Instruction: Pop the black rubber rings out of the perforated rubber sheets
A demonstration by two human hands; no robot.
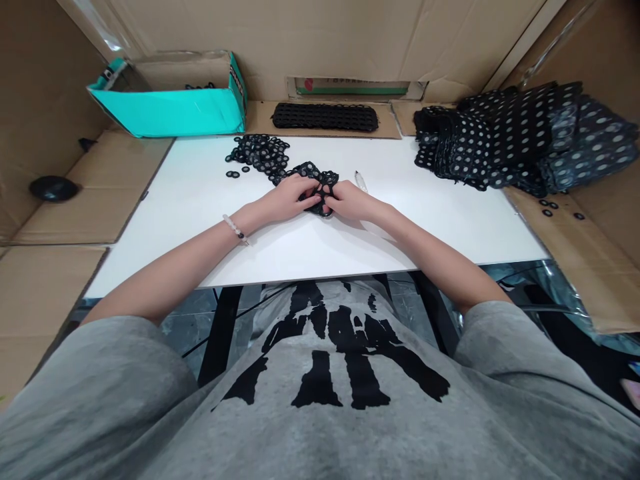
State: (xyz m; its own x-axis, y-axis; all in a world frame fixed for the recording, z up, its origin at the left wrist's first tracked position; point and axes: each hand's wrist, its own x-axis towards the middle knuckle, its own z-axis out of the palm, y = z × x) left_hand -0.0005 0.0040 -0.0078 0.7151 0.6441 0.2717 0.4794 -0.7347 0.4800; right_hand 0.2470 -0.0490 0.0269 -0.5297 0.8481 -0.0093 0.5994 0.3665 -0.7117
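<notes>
A black sheet full of round holes (pixel 307 169) lies bunched at the middle of the white table. My left hand (pixel 286 198) is closed on its near part, thumb and fingers pinching the material. From the other side my right hand (pixel 350 200) pinches the same piece, and the fingertips of both hands nearly meet. A pile of small black rings (pixel 260 152) lies just beyond my left hand, touching or close to the sheet's far left edge. Beyond my right hand is a slim clear pen-like tool (pixel 361 181) with a dark tip.
A teal-sided open box (pixel 167 112) stands at the back left. Behind my hands sits a stack of black perforated strips (pixel 325 117). Black dotted sheets (pixel 500 137) are heaped at the right, near several loose rings (pixel 547 213). Cardboard walls (pixel 350 40) enclose the table (pixel 450 227).
</notes>
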